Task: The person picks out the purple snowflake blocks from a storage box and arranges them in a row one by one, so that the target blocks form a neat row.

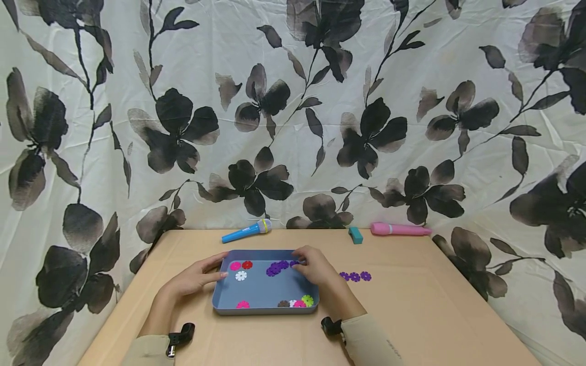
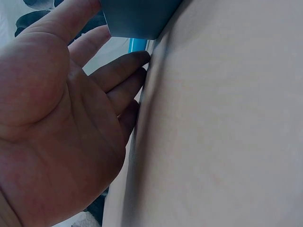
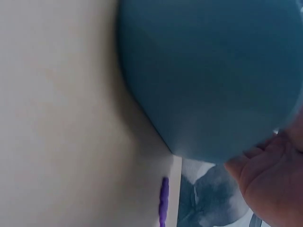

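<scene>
1. Right hand (image 1: pixel 316 265) at the tray's (image 1: pixel 256 290) far right corner; purple flower pieces (image 1: pixel 274 268) stretch leftward from its fingertips, roughly along the tray's length.
2. Left hand (image 1: pixel 194 276) is farther off, fingers spread, at the tray's left wall.
3. Right fingers? Can't tell whether they pinch anything; the right wrist view has the tray's wall hiding the tips.
4. Rightmost purple piece: partly covered.

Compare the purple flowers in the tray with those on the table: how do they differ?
The tray flowers lie inside the tray, while the table flowers lie on the table outside it. Some tray flowers bunch together, whereas the table flowers form a row. The right hand is at the tray flowers; the table flowers lie to its right. Both groups are purple with scalloped edges.
</scene>
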The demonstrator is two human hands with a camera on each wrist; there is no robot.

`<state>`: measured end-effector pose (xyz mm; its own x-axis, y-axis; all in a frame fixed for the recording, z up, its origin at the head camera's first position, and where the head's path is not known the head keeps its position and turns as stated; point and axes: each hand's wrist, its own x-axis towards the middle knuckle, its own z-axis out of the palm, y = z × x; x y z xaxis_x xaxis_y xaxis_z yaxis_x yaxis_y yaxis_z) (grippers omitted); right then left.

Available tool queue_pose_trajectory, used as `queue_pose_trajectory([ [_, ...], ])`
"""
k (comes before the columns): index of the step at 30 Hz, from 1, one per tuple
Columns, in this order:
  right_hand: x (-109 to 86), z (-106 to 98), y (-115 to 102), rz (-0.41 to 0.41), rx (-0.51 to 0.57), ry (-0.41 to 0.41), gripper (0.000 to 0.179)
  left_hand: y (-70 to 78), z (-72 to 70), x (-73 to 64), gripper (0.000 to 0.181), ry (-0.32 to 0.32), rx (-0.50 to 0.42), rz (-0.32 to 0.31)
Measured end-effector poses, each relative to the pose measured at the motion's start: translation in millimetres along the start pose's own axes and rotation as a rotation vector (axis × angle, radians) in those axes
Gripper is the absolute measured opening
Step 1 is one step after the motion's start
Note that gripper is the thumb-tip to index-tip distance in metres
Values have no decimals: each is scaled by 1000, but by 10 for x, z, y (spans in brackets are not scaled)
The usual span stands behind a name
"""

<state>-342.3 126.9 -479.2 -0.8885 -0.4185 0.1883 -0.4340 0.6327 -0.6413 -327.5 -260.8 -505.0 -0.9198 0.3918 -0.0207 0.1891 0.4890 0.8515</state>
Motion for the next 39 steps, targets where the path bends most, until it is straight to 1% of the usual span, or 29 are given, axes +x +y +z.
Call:
queue_pose_trajectory([
  [2,6,49,-19,-8,-65,-4,31,0,0,-1,75,-1,-2,1],
  [6,16,140,-37,-21,-241,-17,30,-8,1,-1,75,-2,-4,3],
  [9,18,190,-44,-16,-367,-45,30,-10,3,-1,75,-4,-8,4],
  [11,16,210,-56,-10,-420,-59,30,-11,6,-1,75,-5,-12,4],
  [13,12,223,-63,-5,-446,-64,29,-9,7,0,74,-6,-13,4],
  [18,4,237,-51,12,-435,-42,26,-4,5,2,72,-4,-3,0],
  [26,-10,208,-46,19,-382,-43,20,7,5,0,73,-4,-10,-2],
  [32,-9,199,-42,16,-353,-32,12,-5,13,4,74,-16,-67,9],
  [34,-8,199,-36,14,-343,-28,11,-13,14,6,74,-17,-72,11],
  [39,-3,158,-20,-45,-324,-29,9,-21,12,13,74,-14,-67,7],
])
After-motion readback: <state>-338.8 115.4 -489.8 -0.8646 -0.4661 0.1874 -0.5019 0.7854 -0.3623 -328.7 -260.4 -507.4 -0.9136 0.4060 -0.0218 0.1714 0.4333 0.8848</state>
